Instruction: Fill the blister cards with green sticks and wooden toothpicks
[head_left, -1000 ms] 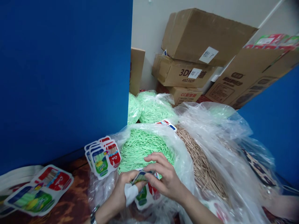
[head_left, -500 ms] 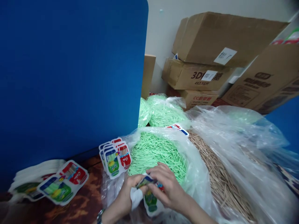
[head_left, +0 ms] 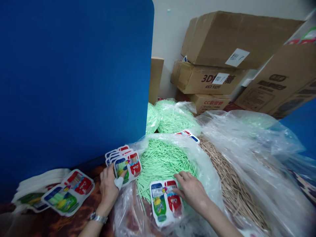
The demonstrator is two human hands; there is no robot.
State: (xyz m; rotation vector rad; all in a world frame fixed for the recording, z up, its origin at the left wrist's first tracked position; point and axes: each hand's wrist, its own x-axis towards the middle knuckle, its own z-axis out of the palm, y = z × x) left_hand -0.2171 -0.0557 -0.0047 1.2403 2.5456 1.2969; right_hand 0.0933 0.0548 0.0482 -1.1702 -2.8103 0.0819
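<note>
My left hand (head_left: 108, 186) is closed on the front pouch (head_left: 134, 166) of a fanned stack, its thumb across the printed green half. A white wrap or scrap (head_left: 118, 182) shows at that thumb. This pouch has a green lemon-printed half and a red "Cola" half. Another such pouch (head_left: 161, 205) lies face up at the near side of an open clear bag (head_left: 206, 171). My right hand (head_left: 192, 191) is at its right edge, fingers apart, with a fingertip over the red half. Many thin green sticks (head_left: 165, 154) fill the bag behind it.
More pouches (head_left: 71, 194) are piled at left on the brown patterned cloth (head_left: 66, 227). Brown sticks (head_left: 234, 187) lie in plastic (head_left: 266, 161) at right. A blue panel (head_left: 74, 82) stands at left. Cardboard boxes (head_left: 212, 77) are stacked behind, near more bagged green sticks (head_left: 172, 115).
My hands have parted. The left moved left onto the stack and grips its front pouch, now shifted slightly. The right moved right, and the pouch both hands were handling now lies flat, face up.
</note>
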